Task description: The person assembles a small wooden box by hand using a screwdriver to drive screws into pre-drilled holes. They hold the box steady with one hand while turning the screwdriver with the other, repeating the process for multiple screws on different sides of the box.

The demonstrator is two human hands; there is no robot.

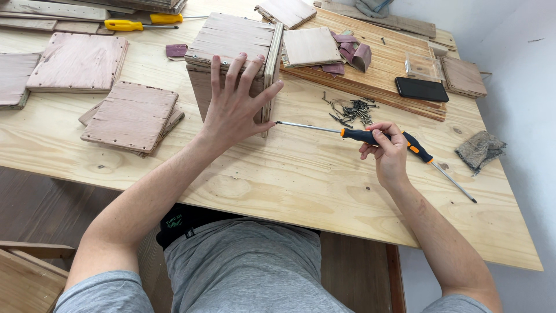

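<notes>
My left hand (pixel 236 99) lies spread flat on the near side of a plywood box (pixel 231 43), with its thumb against the side panel (pixel 271 72) standing at the box's right. My right hand (pixel 387 148) grips the black and orange handle of a screwdriver (pixel 324 129). The shaft lies level and points left, its tip at the lower edge of that side panel, close to my left thumb. A second black and orange screwdriver (pixel 435 163) lies on the table just behind my right hand, its shaft pointing toward the near right.
A heap of dark screws (pixel 351 110) lies right of the box. Square plywood panels (pixel 132 117) are stacked at the left; yellow screwdrivers (pixel 134 25) lie at the back. A black phone (pixel 421 88), sandpaper pieces (pixel 351 51) and a rag (pixel 479 149) sit to the right, near the table's edge.
</notes>
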